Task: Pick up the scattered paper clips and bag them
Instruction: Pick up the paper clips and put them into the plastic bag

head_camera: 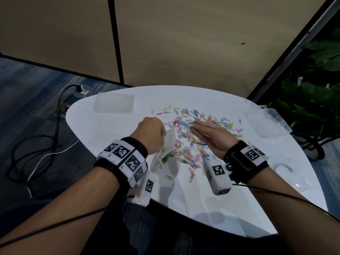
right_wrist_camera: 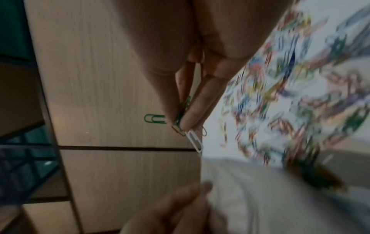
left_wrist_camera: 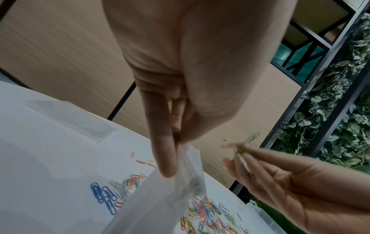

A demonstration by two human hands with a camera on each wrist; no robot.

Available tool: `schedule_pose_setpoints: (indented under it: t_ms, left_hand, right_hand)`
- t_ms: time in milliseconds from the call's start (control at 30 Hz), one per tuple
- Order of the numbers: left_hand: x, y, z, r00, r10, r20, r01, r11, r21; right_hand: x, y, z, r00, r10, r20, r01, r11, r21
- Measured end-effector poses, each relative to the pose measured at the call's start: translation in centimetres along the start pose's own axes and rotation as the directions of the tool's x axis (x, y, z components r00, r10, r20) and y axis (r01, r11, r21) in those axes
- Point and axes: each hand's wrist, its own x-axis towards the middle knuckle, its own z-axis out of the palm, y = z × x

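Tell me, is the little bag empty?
Not empty. A few paper clips show through the clear bag that the left hand pinches by its top.

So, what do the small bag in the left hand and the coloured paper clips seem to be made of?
The small translucent bag looks like thin, soft plastic film with a matt, frosted finish: it creases and clips show faintly through it. The coloured paper clips look like bent wire with a smooth coloured coating, probably plastic over metal; the core itself cannot be seen.
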Motion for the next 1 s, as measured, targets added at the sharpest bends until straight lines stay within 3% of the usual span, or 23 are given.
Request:
schedule_pose_setpoints:
  t_ms: [100, 267, 400, 533, 733, 867, 1000]
  left_hand:
    - [-0.1, 0.2, 0.3, 1.000, 0.001, -0.018, -0.001, 1.000, -0.026]
    - [-0.3, 0.9, 1.0, 0.999, 0.027, -0.023, -0.028, 0.998, -0.061]
    - [-0.2, 1.0, 1.3, 0.999, 0.036, 0.003, -0.035, 0.996, -0.076]
    - [0.0, 0.9, 1.3, 0.999, 0.051, 0.008, -0.049, 0.990, -0.130]
    - [-0.1, 1.0, 1.5, 0.998, 0.069, 0.001, -0.068, 0.987, -0.147]
    - [0.0, 0.9, 1.7, 0.998, 0.061, 0.003, -0.059, 0.986, -0.156]
    - [-0.1, 0.9, 1.5, 0.999, 0.054, 0.002, -0.054, 0.988, -0.148]
  right_hand:
    - [-0.9, 1.3, 2.4, 0.995, 0.024, 0.095, -0.022, 1.000, -0.022]
    - [-1.4, 4.6, 4.3, 0.999, -0.054, 0.010, 0.053, 0.915, -0.399]
    - [-1.1, 5.2, 4.7, 0.991, -0.131, -0.017, 0.089, 0.754, -0.650]
    - [-1.7, 4.8, 5.4, 0.968, -0.243, 0.058, 0.177, 0.504, -0.845]
    - [-2.0, 4.5, 6.0, 0.960, -0.230, 0.158, 0.210, 0.222, -0.952]
    - [-1.8, 4.3, 6.0, 0.972, -0.156, 0.177, 0.203, 0.173, -0.964]
    - [-2.6, 2.7, 5.7, 0.930, -0.080, 0.359, 0.363, 0.044, -0.931]
